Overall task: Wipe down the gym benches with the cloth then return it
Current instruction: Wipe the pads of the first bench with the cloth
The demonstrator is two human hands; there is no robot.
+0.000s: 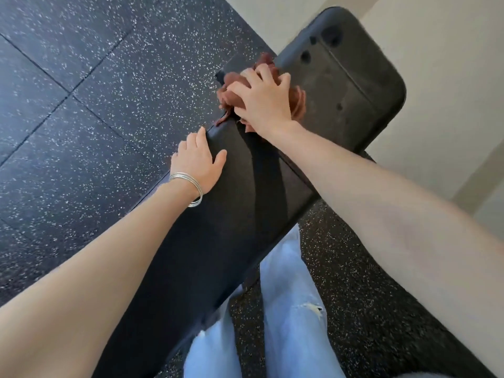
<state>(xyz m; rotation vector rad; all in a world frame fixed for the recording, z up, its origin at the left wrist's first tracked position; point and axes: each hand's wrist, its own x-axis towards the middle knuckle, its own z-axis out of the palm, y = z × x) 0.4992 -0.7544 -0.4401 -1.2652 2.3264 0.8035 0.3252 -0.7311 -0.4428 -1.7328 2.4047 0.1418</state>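
A black padded gym bench (218, 227) runs from the lower left up to the right, in two pads with a gap between them. My right hand (263, 100) presses a bunched reddish-brown cloth (297, 103) onto the bench at that gap, with its fingers curled into the fabric. The far pad (351, 85) looks dusty and smeared. Resting on the left edge of the near pad, my left hand (197, 159) has straight fingers and holds nothing. Thin silver bangles circle that wrist.
Black rubber floor tiles with white speckles (95, 105) spread to the left of the bench and under it. A pale wall (450, 77) rises behind the bench's far end. My legs in light blue jeans (286, 309) stand against the bench's right side.
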